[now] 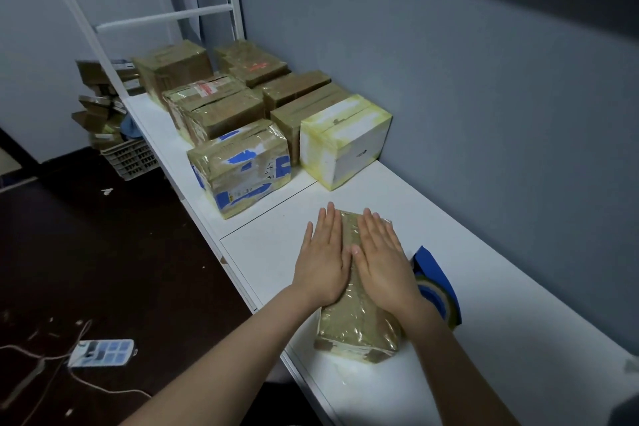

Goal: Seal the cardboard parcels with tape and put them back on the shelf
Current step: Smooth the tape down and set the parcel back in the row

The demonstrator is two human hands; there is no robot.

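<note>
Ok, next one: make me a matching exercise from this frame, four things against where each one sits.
Things:
1. brown parcel
2. blue tape dispenser
3. white parcel
4. power strip

Places:
A. on the floor
B. near end of the row by the wall
C. under the flat left hand and right hand
D. just right of the right wrist

Pairs: 1-C, 2-D, 3-B, 4-A

Bare left grip [325,263], bare right grip [382,259], bare slim forearms [221,349].
</note>
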